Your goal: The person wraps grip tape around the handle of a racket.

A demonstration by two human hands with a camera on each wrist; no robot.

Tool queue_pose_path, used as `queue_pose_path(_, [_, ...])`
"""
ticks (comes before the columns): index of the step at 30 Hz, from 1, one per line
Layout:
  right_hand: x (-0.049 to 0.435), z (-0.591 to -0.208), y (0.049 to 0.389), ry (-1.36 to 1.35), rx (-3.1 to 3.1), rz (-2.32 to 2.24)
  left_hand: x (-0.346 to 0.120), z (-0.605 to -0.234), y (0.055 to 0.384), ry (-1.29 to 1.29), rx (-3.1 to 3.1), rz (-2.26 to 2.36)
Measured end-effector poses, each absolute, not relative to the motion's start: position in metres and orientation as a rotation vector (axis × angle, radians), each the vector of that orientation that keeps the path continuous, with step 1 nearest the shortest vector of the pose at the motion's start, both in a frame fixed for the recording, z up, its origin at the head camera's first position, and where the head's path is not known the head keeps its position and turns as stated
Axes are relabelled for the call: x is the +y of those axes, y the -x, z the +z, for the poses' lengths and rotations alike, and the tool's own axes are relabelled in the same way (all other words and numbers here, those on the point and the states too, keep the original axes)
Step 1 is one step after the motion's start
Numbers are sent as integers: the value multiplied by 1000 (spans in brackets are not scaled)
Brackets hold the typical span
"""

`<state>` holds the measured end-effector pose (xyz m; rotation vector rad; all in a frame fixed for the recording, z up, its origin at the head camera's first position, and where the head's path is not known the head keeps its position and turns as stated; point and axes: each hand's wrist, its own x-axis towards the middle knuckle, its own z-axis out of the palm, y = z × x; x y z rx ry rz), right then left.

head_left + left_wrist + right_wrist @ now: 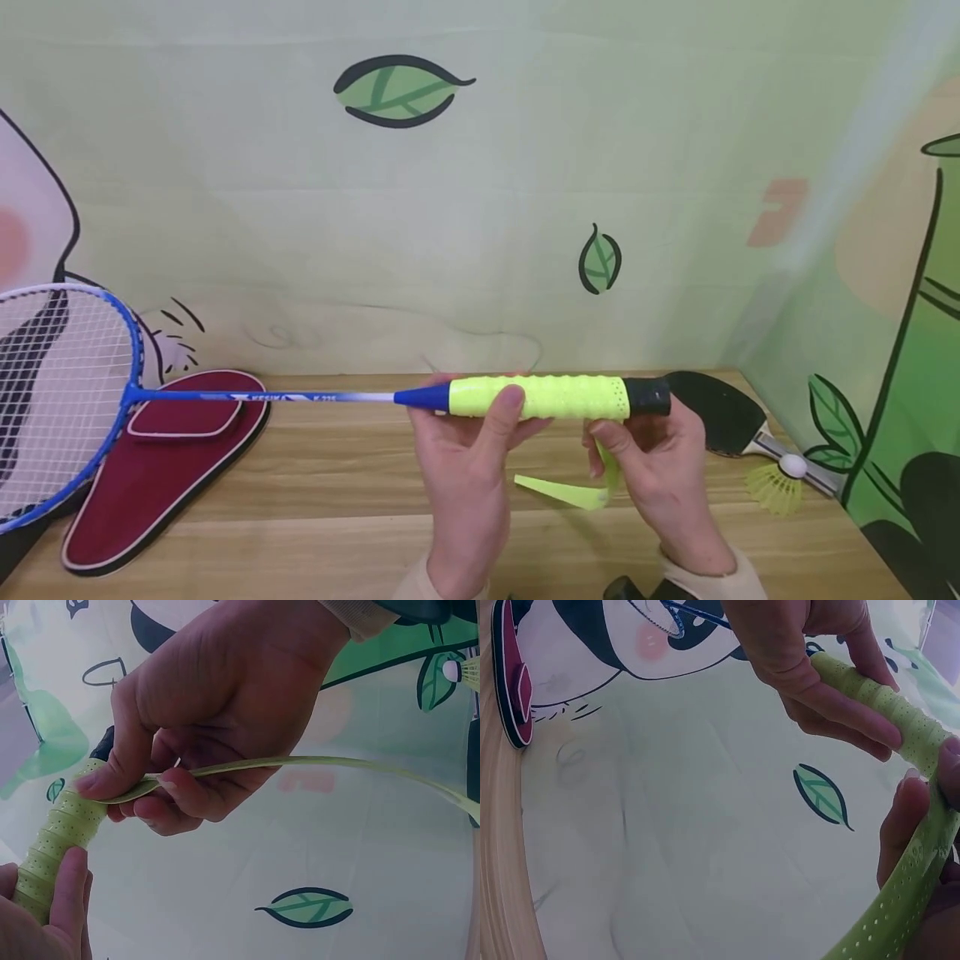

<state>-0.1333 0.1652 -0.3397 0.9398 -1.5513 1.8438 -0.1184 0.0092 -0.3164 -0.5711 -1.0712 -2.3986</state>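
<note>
A blue and white badminton racket [300, 397] is held level above the table, its head to the left. Perforated neon-yellow grip tape [540, 397] covers most of its handle in overlapping turns; the black butt end [649, 397] is bare. My left hand [468, 467] grips the wrapped handle near the blue cone, thumb across the front. By the butt, my right hand [671, 483] pinches the tape's loose length between thumb and fingers. The free tail [337, 761] trails away from that pinch in the left wrist view. Perforations show on the tail [892, 900] in the right wrist view.
A dark red paddle case [165, 483] lies on the wooden table [322, 517] at left, partly behind the racket head. At the right lie a black table tennis paddle [716, 408] and a yellow shuttlecock [776, 487]. A printed cloth backdrop [510, 183] stands behind.
</note>
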Motion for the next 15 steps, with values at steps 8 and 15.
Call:
queue_pose_path(8, [165, -339, 133, -965, -1530, 1851, 9, -317, 119, 541, -1069, -2415])
queue_pose_path(15, [165, -336, 131, -1049, -1498, 1858, 9, -316, 120, 472, -1101, -2423])
